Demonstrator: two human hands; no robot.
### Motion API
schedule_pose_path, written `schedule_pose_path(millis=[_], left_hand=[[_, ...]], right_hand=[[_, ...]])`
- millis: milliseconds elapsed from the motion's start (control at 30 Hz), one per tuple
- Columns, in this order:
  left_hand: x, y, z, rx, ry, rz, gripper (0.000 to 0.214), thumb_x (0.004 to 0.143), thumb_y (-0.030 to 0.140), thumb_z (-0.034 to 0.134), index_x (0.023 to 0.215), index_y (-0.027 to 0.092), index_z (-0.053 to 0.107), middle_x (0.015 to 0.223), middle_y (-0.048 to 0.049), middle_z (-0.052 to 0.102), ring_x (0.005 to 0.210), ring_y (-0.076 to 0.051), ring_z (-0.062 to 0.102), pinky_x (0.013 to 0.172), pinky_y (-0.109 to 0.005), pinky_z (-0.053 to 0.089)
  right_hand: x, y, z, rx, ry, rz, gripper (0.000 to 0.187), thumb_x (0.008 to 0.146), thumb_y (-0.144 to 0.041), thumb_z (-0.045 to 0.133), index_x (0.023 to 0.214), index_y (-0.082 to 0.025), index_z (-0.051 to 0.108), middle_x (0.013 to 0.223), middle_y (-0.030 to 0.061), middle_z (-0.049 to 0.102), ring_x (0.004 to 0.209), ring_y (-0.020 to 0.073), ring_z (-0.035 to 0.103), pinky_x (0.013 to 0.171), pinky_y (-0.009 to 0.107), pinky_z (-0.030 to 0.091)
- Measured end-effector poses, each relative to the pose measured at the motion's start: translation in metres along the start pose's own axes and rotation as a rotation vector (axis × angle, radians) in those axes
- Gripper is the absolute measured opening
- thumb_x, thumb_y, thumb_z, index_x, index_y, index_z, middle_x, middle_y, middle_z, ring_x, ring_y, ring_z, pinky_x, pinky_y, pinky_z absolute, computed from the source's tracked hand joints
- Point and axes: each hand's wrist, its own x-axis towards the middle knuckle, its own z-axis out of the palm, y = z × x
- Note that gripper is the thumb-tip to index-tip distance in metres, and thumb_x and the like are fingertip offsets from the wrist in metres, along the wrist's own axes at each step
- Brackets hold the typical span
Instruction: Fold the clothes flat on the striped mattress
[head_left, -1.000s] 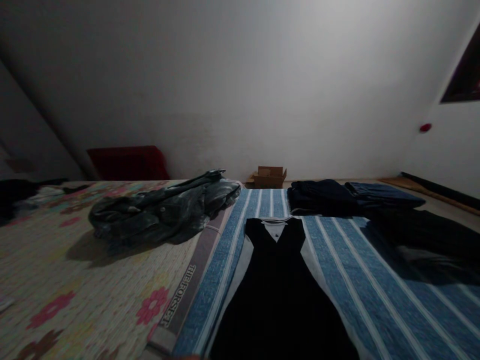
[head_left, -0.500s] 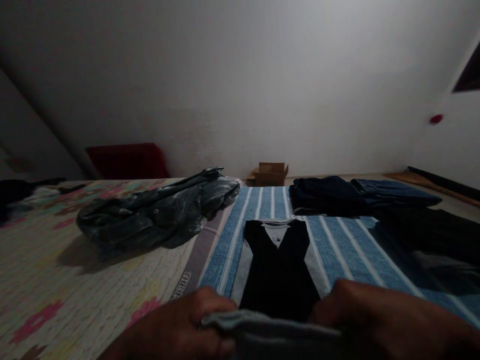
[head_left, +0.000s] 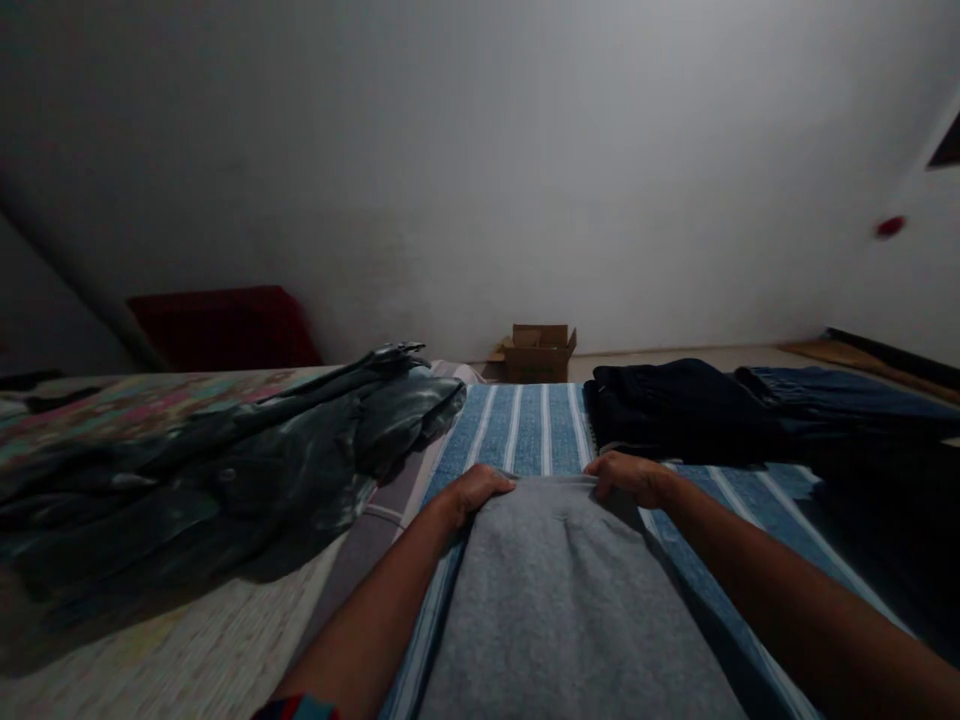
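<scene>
A grey piece of clothing (head_left: 570, 600), apparently the shirt with a black front, lies lengthwise before me with its plain grey side up and a few soft creases. At its far left corner my left hand (head_left: 480, 487) pinches the edge between thumb and fingers. My right hand (head_left: 626, 478) grips the far right corner the same way, its fingertips partly hidden by the cloth. Between the hands the far edge runs fairly straight. Underneath is a blue striped cloth (head_left: 529, 425). The black front and collar are out of sight.
Crumpled dark grey-green clothing (head_left: 292, 470) lies on the flowered bedding to the left. Folded dark trousers (head_left: 667, 405) and blue jeans (head_left: 840, 395) are at the right. Beyond the bed are an open cardboard box (head_left: 538, 358), a red object (head_left: 225, 328) and a wall.
Both hands have moved forward, away from me, carrying the grey cloth's edge over the black front, which is now covered. The camera view has shifted slightly.
</scene>
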Motion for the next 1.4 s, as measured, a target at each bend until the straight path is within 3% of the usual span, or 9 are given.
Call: schedule_pose_path(millis=[133,367,700,767,867,933,1067,1167,1400], left_hand=[[0.006,-0.013,-0.003,-0.009,-0.019,-0.057,0.03,0.056,0.042,0.069,0.061,0.013,0.064,0.059,-0.0009,0.06,0.056,-0.015,0.05,0.058,-0.028,0.037],[0.0,0.0,-0.004,-0.03,-0.004,-0.027,0.028,0.059,0.04,0.067,0.065,0.012,0.064,0.063,-0.0024,0.06,0.06,-0.017,0.051,0.061,-0.029,0.035],[0.004,-0.004,0.003,0.397,0.198,0.019,0.021,0.066,0.033,0.059,0.054,0.016,0.055,0.052,0.002,0.051,0.056,-0.016,0.05,0.053,-0.027,0.032],[0.002,0.002,0.005,0.558,0.264,0.008,0.018,0.071,0.03,0.057,0.062,0.015,0.058,0.06,-0.0006,0.057,0.063,-0.019,0.056,0.056,-0.027,0.037],[-0.017,0.015,0.018,0.783,0.438,0.033,0.022,0.078,0.024,0.05,0.09,0.01,0.063,0.087,-0.0104,0.066,0.086,-0.026,0.061,0.073,-0.034,0.044],[-0.043,0.021,0.035,0.953,0.509,0.215,0.033,0.082,0.023,0.046,0.11,0.009,0.058,0.111,-0.0153,0.063,0.106,-0.028,0.056,0.09,-0.039,0.042],[-0.099,0.016,0.078,1.112,0.15,0.576,0.045,0.086,0.035,0.049,0.128,0.019,0.05,0.138,-0.0118,0.049,0.127,-0.027,0.044,0.104,-0.043,0.036],[-0.113,-0.008,0.1,1.188,-0.089,0.694,0.061,0.085,0.054,0.048,0.137,0.023,0.042,0.145,-0.0108,0.04,0.132,-0.03,0.038,0.104,-0.048,0.036],[-0.098,-0.067,0.107,1.307,0.017,0.717,0.068,0.087,0.065,0.033,0.143,0.026,0.033,0.143,-0.0115,0.04,0.13,-0.031,0.041,0.102,-0.046,0.039]], right_hand=[[0.009,0.015,-0.004,0.022,-0.003,-0.006,0.023,0.05,-0.006,0.051,0.067,-0.017,0.063,0.057,-0.003,0.059,0.051,0.0111,0.054,0.047,0.02,0.041],[0.006,0.0,-0.01,0.035,-0.004,-0.039,0.024,0.05,-0.008,0.053,0.071,-0.014,0.063,0.059,-0.001,0.06,0.051,0.0109,0.055,0.046,0.02,0.041],[0.018,0.016,-0.005,-0.029,0.119,-0.044,0.024,0.051,-0.008,0.056,0.073,-0.014,0.062,0.054,-0.0025,0.058,0.048,0.0106,0.053,0.045,0.02,0.04],[0.018,0.015,-0.007,-0.047,0.142,-0.063,0.023,0.05,-0.008,0.056,0.072,-0.014,0.062,0.054,-0.0028,0.057,0.048,0.0103,0.052,0.044,0.019,0.039],[0.018,0.014,-0.009,-0.073,0.178,-0.076,0.022,0.051,-0.009,0.056,0.071,-0.015,0.062,0.052,-0.0035,0.056,0.045,0.0099,0.05,0.042,0.02,0.036],[0.017,0.014,-0.01,-0.092,0.194,-0.083,0.021,0.051,-0.009,0.056,0.07,-0.015,0.062,0.052,-0.0038,0.055,0.044,0.0095,0.049,0.041,0.02,0.034],[0.016,0.012,-0.009,-0.132,0.215,-0.134,0.019,0.053,-0.009,0.056,0.069,-0.015,0.062,0.054,-0.0041,0.055,0.047,0.0085,0.048,0.043,0.019,0.032],[0.017,0.01,-0.008,-0.187,0.249,-0.176,0.018,0.054,-0.008,0.056,0.069,-0.015,0.063,0.054,-0.0045,0.054,0.048,0.0079,0.047,0.043,0.018,0.031],[0.021,0.009,-0.001,-0.386,0.366,-0.256,0.024,0.056,-0.003,0.053,0.074,-0.014,0.066,0.053,-0.0045,0.053,0.05,0.009,0.048,0.045,0.018,0.032]])
